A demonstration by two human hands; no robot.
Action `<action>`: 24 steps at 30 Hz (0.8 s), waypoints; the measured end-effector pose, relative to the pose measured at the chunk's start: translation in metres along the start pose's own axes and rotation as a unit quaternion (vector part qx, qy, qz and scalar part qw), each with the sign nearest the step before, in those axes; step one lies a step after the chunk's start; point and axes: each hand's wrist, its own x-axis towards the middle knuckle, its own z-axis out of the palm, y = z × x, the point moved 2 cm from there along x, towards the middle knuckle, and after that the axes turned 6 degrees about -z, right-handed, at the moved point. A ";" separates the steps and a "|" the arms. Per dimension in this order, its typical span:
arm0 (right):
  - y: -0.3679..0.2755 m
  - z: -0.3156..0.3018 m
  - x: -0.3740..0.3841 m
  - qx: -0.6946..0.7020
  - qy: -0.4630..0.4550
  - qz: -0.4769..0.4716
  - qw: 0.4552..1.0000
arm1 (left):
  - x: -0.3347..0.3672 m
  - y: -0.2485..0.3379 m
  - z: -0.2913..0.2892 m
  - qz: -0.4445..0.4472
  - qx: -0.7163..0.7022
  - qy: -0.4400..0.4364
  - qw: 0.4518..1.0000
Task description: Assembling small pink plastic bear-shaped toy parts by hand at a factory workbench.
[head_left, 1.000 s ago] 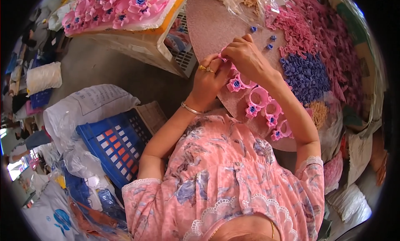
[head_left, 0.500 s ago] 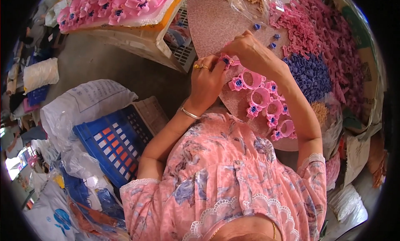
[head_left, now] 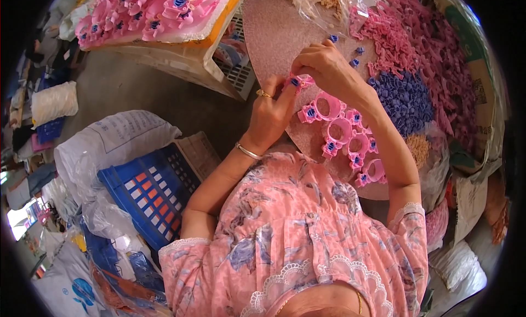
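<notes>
Between my two hands is a small pink plastic piece (head_left: 302, 81) with a dark blue part on it; my fingers cover much of it. My left hand (head_left: 269, 111), wearing a ring and a bracelet, grips it from the left. From above and right, my right hand (head_left: 327, 70) has its fingers curled down onto the same piece, their tips partly hidden. Beneath my right forearm several pink ring-shaped pieces (head_left: 338, 130) with blue inserts lie in a group on the round table (head_left: 268, 37). A few loose blue parts (head_left: 354, 63) are just right of my right hand.
Heaps of blue parts (head_left: 402, 100), small pink parts (head_left: 383, 40) and larger pink parts (head_left: 446, 70) cover the table's right side. Beige bits (head_left: 419, 150) and a clear bag (head_left: 323, 7) are there too. A box of pink pieces (head_left: 164, 46) stands far left, a blue crate (head_left: 118, 180) nearer.
Both hands stay together at the pink piece. My right hand has shifted slightly down and left, its fingers curling lower over the piece. The whole view has moved a little.
</notes>
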 end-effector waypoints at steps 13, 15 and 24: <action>-0.011 -0.025 -0.030 -0.133 0.159 0.061 0.976 | 0.009 -0.006 -0.004 0.036 -0.012 0.022 0.999; -0.008 -0.025 -0.041 -0.049 0.246 0.216 0.944 | 0.010 -0.006 -0.004 0.123 0.040 0.030 0.991; 0.001 -0.015 -0.046 0.288 0.176 0.309 0.889 | 0.023 0.012 -0.008 0.162 0.137 0.003 0.977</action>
